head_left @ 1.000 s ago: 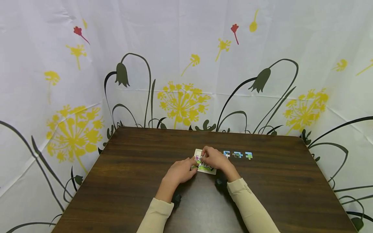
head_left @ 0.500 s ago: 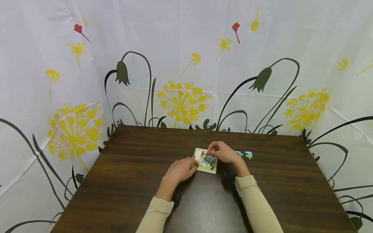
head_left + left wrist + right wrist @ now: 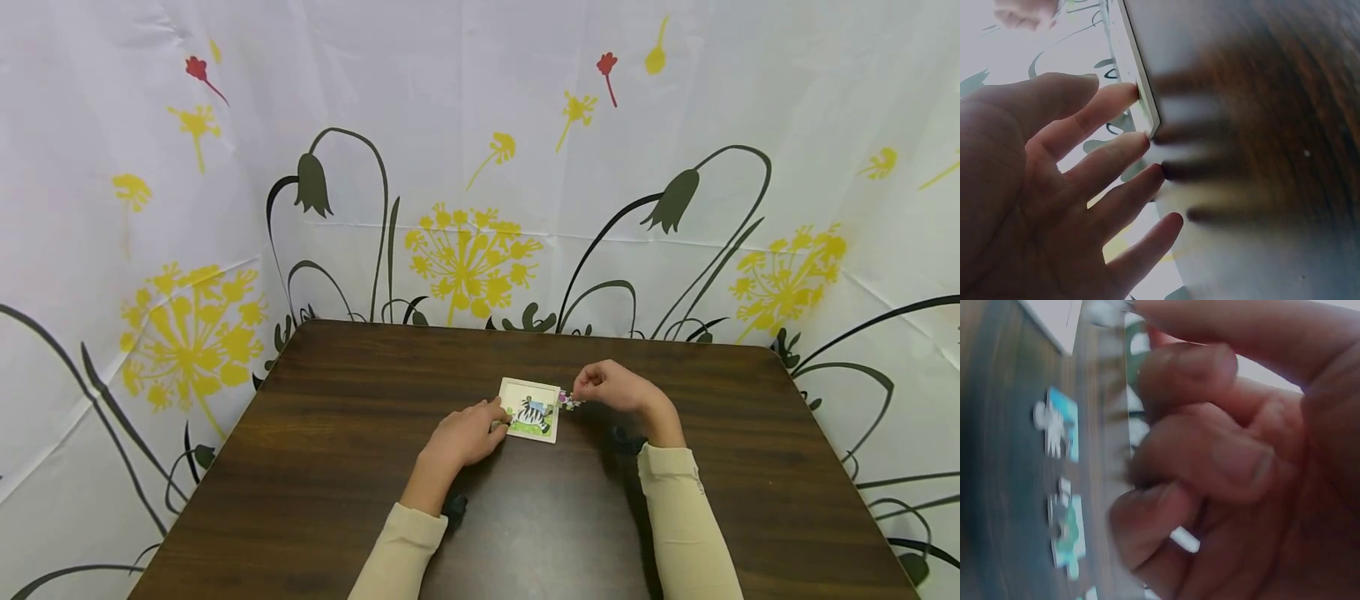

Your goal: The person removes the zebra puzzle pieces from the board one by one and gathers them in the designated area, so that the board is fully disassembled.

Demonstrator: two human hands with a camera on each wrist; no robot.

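Observation:
A small square wooden puzzle tray (image 3: 525,390) lies on the table, with a zebra picture in its lower part and bare wood along its upper part. My left hand (image 3: 467,433) rests at the tray's left side; in the left wrist view its fingers are spread, with fingertips (image 3: 1138,139) at the tray's edge. Just right of the tray, my right hand (image 3: 621,390) pinches a puzzle piece (image 3: 565,401) with purple and green on it between thumb and forefinger. In the right wrist view that piece is blurred at the top edge, and the other fingers are curled.
Loose puzzle pieces lie on the table beneath the right hand: a blue and white piece (image 3: 1062,425), a green and blue piece (image 3: 1067,531), and part of another at the bottom edge. The brown table (image 3: 337,400) ends at a flower-printed white curtain (image 3: 465,125).
My right hand has moved right from over the tray to beyond its right edge, carrying the purple puzzle piece out. The tray's upper part now shows bare. My left hand stays put.

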